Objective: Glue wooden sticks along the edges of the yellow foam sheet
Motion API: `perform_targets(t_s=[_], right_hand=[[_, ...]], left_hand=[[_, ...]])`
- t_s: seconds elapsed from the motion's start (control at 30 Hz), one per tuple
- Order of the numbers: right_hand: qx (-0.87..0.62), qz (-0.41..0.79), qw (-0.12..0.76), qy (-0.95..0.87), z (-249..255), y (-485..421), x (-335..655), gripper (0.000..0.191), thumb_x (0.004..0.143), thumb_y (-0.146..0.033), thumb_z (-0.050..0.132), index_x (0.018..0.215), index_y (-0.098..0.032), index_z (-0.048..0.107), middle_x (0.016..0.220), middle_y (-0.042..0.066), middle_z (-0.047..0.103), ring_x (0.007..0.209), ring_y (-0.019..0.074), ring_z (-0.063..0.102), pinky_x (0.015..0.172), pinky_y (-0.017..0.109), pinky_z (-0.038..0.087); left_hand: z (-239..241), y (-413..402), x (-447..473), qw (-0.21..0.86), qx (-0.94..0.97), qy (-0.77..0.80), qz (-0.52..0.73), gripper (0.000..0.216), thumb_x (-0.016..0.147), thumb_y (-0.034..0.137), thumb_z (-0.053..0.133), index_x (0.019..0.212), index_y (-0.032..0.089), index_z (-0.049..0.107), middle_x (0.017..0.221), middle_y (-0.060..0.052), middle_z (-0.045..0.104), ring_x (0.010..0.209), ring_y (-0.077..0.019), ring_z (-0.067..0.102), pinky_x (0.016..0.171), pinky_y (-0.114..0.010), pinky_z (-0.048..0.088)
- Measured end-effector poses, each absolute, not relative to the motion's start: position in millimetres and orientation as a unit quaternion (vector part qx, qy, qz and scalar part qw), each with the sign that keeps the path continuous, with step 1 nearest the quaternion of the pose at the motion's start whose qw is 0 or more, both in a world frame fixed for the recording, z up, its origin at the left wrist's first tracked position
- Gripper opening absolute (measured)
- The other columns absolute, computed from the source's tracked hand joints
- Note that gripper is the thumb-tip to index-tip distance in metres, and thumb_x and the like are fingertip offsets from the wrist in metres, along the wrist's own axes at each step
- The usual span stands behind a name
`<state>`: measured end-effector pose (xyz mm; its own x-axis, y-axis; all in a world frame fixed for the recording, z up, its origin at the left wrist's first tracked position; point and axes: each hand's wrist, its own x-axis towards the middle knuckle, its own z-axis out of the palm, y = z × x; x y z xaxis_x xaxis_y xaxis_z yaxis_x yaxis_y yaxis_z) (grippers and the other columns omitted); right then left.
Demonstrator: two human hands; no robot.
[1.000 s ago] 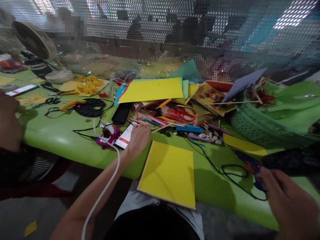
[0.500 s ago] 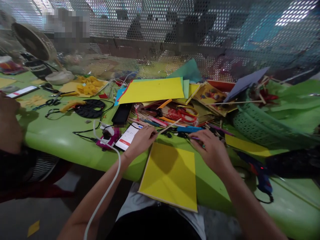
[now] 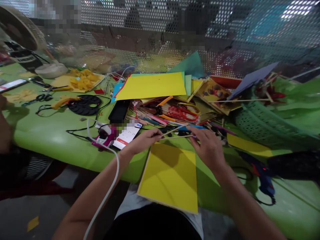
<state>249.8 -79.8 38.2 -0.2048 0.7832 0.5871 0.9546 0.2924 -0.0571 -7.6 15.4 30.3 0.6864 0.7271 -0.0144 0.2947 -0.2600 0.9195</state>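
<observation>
My left hand (image 3: 150, 137) is closed in a pinch on a thin wooden stick (image 3: 175, 130), which slants up to the right. A second thin stick (image 3: 176, 137) runs almost level below it, from beside my left fingertips to my right hand (image 3: 206, 141). The right fingers are closed round its far end, where a small purple bit shows; what else they hold is hidden. Below both hands, a yellow card-covered board (image 3: 170, 176) lies partly on the table edge and partly over my lap.
A phone (image 3: 127, 136) and a purple power socket (image 3: 103, 138) lie left, with a white cable (image 3: 115, 176) crossing my left arm. Behind are scissors (image 3: 187, 111), sticks and stacked yellow card (image 3: 152, 86). A glue gun (image 3: 265, 180) and green basket (image 3: 260, 123) are right. Another person's arm (image 3: 5, 130) is far left.
My hands have come closer together, and a second stick now spans between them. The stick in my left hand has shifted right and lower. The view has moved slightly right.
</observation>
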Motion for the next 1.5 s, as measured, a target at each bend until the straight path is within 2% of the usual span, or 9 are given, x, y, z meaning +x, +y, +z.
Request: perform_targets(t_s=[0.13,0.27,0.43,0.57,0.7,0.87,1.03,1.23,1.5], right_hand=[[-0.573,-0.118,0.223,-0.780,35.1,-86.3,259.5,0.017,0.095,-0.025,0.055,0.104,-0.019,0.069,0.089,0.007,0.074,0.080,0.0232,0.067,0.072,0.034,0.048],[-0.595,-0.029,0.251,-0.763,35.2,-91.4,268.9,0.018,0.096,-0.026,0.052,0.097,-0.021,0.070,0.096,0.008,0.075,0.087,0.0233,0.069,0.075,0.035,0.051],[-0.599,0.030,0.269,-0.753,36.1,-92.2,270.4,0.017,0.094,-0.028,0.055,0.098,-0.021,0.069,0.098,0.007,0.075,0.087,0.0225,0.069,0.076,0.034,0.051],[-0.609,-0.035,0.233,-0.757,35.6,-94.1,268.0,0.019,0.095,-0.031,0.054,0.095,-0.020,0.071,0.092,0.008,0.075,0.082,0.0237,0.068,0.072,0.035,0.048],[-0.598,-0.101,0.183,-0.774,33.4,-96.5,263.1,0.020,0.094,-0.033,0.057,0.089,-0.021,0.072,0.085,0.007,0.074,0.078,0.0253,0.065,0.069,0.036,0.043],[-0.550,0.005,0.229,-0.803,26.8,-95.4,250.6,0.016,0.095,-0.028,0.057,0.097,-0.020,0.071,0.090,0.007,0.072,0.084,0.0226,0.064,0.076,0.034,0.047],[-0.555,0.047,0.241,-0.794,22.7,-94.7,248.1,0.016,0.094,-0.027,0.058,0.095,-0.020,0.073,0.090,0.007,0.071,0.084,0.0218,0.064,0.076,0.035,0.048],[-0.548,0.079,0.230,-0.800,21.3,-95.8,248.5,0.020,0.095,-0.025,0.055,0.102,-0.021,0.073,0.091,0.006,0.072,0.084,0.0210,0.065,0.073,0.033,0.048],[-0.553,0.098,0.208,-0.800,15.3,-95.9,246.8,0.024,0.097,-0.028,0.050,0.101,-0.024,0.073,0.093,0.006,0.073,0.084,0.0216,0.065,0.073,0.034,0.049]], left_hand=[[22.5,19.3,-7.3,0.429,0.765,0.373,0.304,0.026,0.095,0.028,0.047,0.114,0.017,0.061,0.104,-0.006,0.067,0.090,-0.0154,0.063,0.079,-0.026,0.050],[21.0,12.9,-9.5,0.261,0.807,0.401,0.345,0.033,0.096,0.024,0.050,0.127,0.022,0.058,0.130,-0.009,0.061,0.123,-0.0204,0.054,0.105,-0.035,0.041],[25.4,3.4,-8.9,0.247,0.809,0.424,0.323,0.020,0.096,0.024,0.052,0.107,0.020,0.068,0.102,-0.004,0.071,0.097,-0.0174,0.063,0.088,-0.028,0.047],[23.9,1.2,-9.5,0.289,0.799,0.422,0.317,0.016,0.095,0.026,0.056,0.095,0.019,0.070,0.089,-0.002,0.072,0.083,-0.0142,0.063,0.075,-0.024,0.046],[23.0,-0.9,-9.3,0.338,0.800,0.391,0.303,0.017,0.094,0.028,0.057,0.091,0.019,0.070,0.086,-0.001,0.071,0.079,-0.0127,0.063,0.072,-0.022,0.045],[22.8,-1.4,-7.6,0.364,0.818,0.352,0.271,0.018,0.094,0.031,0.058,0.090,0.019,0.071,0.085,-0.001,0.072,0.080,-0.0134,0.064,0.073,-0.023,0.046],[23.5,-0.1,-18.1,0.329,0.791,0.423,0.295,0.017,0.091,0.027,0.060,0.105,0.020,0.069,0.093,-0.002,0.071,0.080,-0.0129,0.064,0.070,-0.022,0.047],[27.6,-1.1,-30.3,0.281,0.794,0.481,0.245,0.009,0.087,0.021,0.060,0.086,0.019,0.069,0.083,0.000,0.071,0.073,-0.0128,0.063,0.067,-0.023,0.045],[28.9,-1.8,-30.4,0.263,0.802,0.495,0.203,0.011,0.086,0.019,0.059,0.084,0.020,0.070,0.082,0.000,0.072,0.073,-0.0142,0.063,0.068,-0.024,0.045]])
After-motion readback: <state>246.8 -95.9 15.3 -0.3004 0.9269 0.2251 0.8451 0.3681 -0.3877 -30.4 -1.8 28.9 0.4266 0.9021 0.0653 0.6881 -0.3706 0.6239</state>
